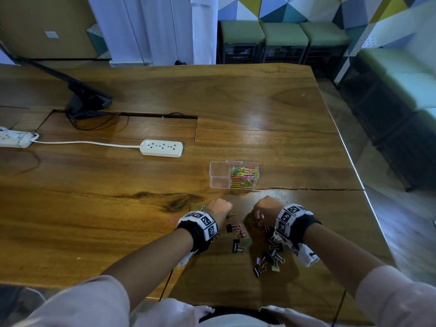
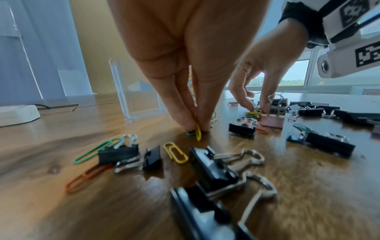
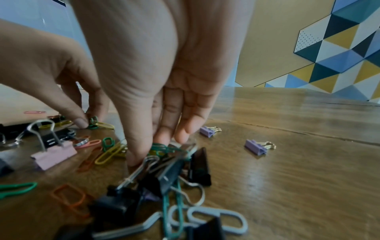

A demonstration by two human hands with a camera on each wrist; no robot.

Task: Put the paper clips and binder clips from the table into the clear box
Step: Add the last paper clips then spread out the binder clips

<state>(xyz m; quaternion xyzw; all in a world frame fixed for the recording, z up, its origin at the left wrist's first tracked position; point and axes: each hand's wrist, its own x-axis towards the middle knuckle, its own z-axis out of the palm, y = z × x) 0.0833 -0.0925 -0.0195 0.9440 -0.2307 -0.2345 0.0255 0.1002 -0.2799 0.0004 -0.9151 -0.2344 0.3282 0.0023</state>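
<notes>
The clear box (image 1: pixel 233 175) stands on the wooden table (image 1: pixel 118 220), its right compartment holding several coloured paper clips (image 1: pixel 243 177). Just in front of it, both hands reach down into a scatter of clips. My left hand (image 2: pixel 196 128) pinches a yellow paper clip (image 2: pixel 198 132) and a green one against the tabletop. My right hand (image 3: pixel 152 151) pinches a tangle of green paper clips (image 3: pixel 162 148) beside black binder clips (image 3: pixel 197 164). More binder clips (image 1: pixel 269 260) and paper clips lie between and behind the wrists.
A white power strip (image 1: pixel 161 148) with its cable lies behind the box, a black monitor stand (image 1: pixel 87 100) at the back left. Two purple binder clips (image 3: pixel 256 147) sit apart to the right. The table's right edge (image 1: pixel 361 185) is close by.
</notes>
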